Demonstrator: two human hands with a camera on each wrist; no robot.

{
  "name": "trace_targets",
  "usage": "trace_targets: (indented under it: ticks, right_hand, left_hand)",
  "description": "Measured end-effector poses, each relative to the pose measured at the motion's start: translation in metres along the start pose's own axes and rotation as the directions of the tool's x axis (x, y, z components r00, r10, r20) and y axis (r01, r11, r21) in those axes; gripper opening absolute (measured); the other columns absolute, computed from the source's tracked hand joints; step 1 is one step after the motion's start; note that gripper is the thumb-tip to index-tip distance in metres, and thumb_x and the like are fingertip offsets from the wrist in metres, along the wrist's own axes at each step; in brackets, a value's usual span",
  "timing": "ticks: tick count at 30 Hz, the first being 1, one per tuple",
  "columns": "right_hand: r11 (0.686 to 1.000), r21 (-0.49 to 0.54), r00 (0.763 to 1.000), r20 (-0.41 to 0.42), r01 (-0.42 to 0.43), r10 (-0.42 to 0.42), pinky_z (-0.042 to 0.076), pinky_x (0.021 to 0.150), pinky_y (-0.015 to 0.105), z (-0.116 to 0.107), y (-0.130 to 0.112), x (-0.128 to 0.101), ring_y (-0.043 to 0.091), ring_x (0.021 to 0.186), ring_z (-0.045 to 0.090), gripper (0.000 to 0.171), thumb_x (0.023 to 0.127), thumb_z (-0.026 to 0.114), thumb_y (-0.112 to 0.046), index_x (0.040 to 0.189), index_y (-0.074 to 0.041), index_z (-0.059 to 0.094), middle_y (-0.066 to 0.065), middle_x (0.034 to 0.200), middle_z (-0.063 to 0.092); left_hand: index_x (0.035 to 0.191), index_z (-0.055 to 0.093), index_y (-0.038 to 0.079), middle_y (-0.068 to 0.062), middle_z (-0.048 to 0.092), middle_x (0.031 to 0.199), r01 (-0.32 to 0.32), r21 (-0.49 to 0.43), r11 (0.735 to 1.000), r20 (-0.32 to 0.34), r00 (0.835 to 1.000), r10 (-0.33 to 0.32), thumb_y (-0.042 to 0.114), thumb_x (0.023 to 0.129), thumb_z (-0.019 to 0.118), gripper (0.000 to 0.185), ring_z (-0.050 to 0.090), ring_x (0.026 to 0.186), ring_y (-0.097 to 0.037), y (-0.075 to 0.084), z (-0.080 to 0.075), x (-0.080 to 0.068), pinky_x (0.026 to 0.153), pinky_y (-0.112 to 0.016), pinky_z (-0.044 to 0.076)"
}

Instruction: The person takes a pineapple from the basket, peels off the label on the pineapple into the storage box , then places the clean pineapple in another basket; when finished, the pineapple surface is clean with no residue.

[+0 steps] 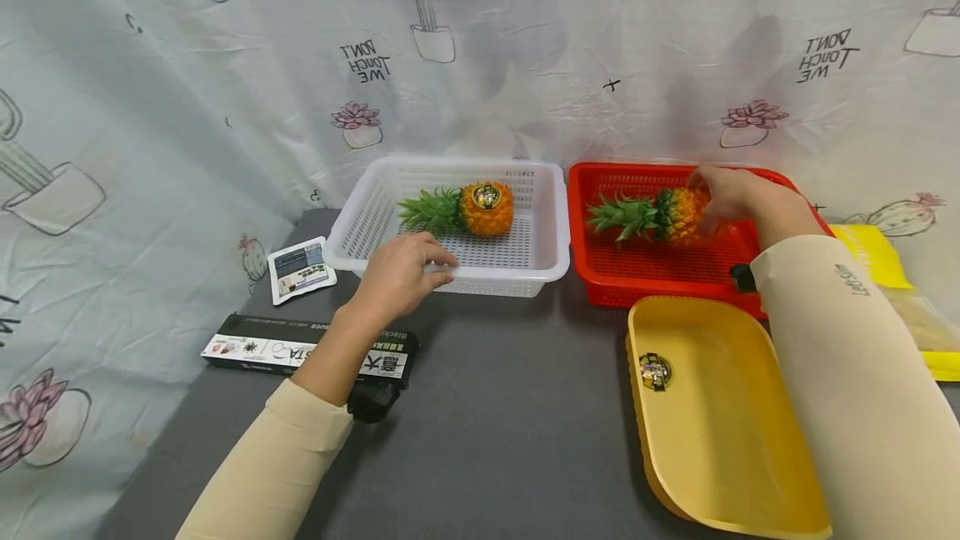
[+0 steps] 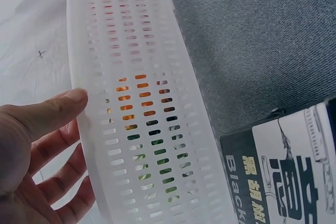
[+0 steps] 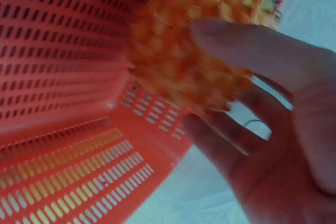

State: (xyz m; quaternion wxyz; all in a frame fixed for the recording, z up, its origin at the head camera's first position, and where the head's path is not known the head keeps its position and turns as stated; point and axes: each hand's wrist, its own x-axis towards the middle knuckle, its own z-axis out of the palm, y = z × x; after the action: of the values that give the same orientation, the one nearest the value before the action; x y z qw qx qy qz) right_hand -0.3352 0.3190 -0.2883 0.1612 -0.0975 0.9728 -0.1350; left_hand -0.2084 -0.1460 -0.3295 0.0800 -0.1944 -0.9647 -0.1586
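Note:
In the head view, my left hand (image 1: 400, 272) is at the front rim of a white slotted basket (image 1: 491, 277). The left wrist view shows its thumb (image 2: 73, 98) over the rim and the other fingers curled on the inner side. A small pineapple (image 1: 487, 208) with a gold-and-black label lies in that basket, leaves to the left. My right hand (image 1: 738, 194) reaches into a red slotted basket (image 1: 652, 286) and grips a second pineapple (image 3: 184, 40) by its orange body, thumb on top and fingers below. Its green leaves (image 1: 622, 217) point left.
A yellow bin (image 1: 720, 423) stands in front of the red basket, with a gold-and-black label (image 1: 656, 372) on its inner wall. Left are a white pouch (image 1: 302, 270) and a black box (image 1: 262, 344) beneath the left forearm. A yellow bag (image 1: 873, 252) sits at far right, by the printed curtain.

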Motion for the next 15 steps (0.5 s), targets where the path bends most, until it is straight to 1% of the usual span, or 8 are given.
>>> trace_targets:
  ticks: [2,5,8,10,13,15]
  right_hand:
    - [0.999,0.005,0.999,0.008,-0.034,0.033,0.044,0.099,0.072,0.002,0.002,0.003,0.055,0.117,0.049,0.085,0.080,0.082,-0.008,0.149,0.004,0.033,0.038,0.140,0.042]
    - [0.999,-0.002,0.999,-0.016,-0.035,0.035,0.040,0.102,0.074,0.002,0.004,0.006,0.057,0.120,0.044,0.085,0.079,0.083,-0.005,0.148,0.005,0.034,0.039,0.139,0.042]
    - [0.999,0.004,0.999,-0.030,-0.044,0.044,0.040,0.102,0.074,0.001,0.006,0.006,0.057,0.120,0.043,0.086,0.078,0.083,-0.003,0.148,0.005,0.035,0.039,0.138,0.043]
    - [0.997,0.019,0.997,-0.032,-0.072,0.073,0.042,0.099,0.074,0.000,0.009,0.004,0.057,0.119,0.041,0.087,0.078,0.084,-0.005,0.150,0.003,0.034,0.039,0.138,0.042]
    - [0.988,0.044,0.988,-0.026,-0.149,0.150,0.045,0.090,0.074,-0.002,0.016,-0.001,0.056,0.118,0.038,0.091,0.079,0.083,-0.009,0.154,-0.004,0.031,0.037,0.139,0.040]
    - [0.984,0.054,0.985,-0.023,-0.170,0.171,0.047,0.086,0.072,-0.002,0.020,-0.005,0.057,0.117,0.037,0.092,0.080,0.082,-0.009,0.155,-0.006,0.029,0.038,0.139,0.038]
  left_hand:
    - [0.112,0.082,0.017,-0.006,0.074,0.117,0.003,0.002,1.000,0.003,1.000,-0.003,0.021,0.093,0.078,0.019,0.067,0.111,-0.032,0.001,0.000,0.000,0.093,-0.049,0.054]
    - [0.111,0.082,0.018,-0.005,0.074,0.117,0.011,0.008,1.000,0.005,1.000,-0.011,0.022,0.093,0.078,0.019,0.067,0.112,-0.032,0.001,0.000,0.001,0.094,-0.049,0.053]
    - [0.111,0.082,0.018,-0.005,0.074,0.117,0.012,0.009,1.000,0.003,1.000,-0.012,0.022,0.093,0.078,0.019,0.067,0.111,-0.031,0.002,0.001,0.002,0.094,-0.048,0.054]
    - [0.111,0.082,0.018,-0.004,0.074,0.116,0.007,0.009,1.000,-0.001,1.000,-0.007,0.022,0.094,0.078,0.019,0.067,0.110,-0.030,0.003,0.001,0.002,0.093,-0.048,0.054]
    - [0.111,0.082,0.018,-0.004,0.074,0.116,-0.002,0.008,1.000,-0.006,1.000,0.002,0.022,0.094,0.077,0.018,0.067,0.109,-0.030,0.005,0.001,0.004,0.092,-0.047,0.054]
    - [0.111,0.082,0.018,-0.004,0.073,0.116,-0.008,0.009,1.000,-0.009,1.000,0.008,0.022,0.094,0.077,0.018,0.067,0.109,-0.030,0.006,0.001,0.005,0.093,-0.047,0.054]
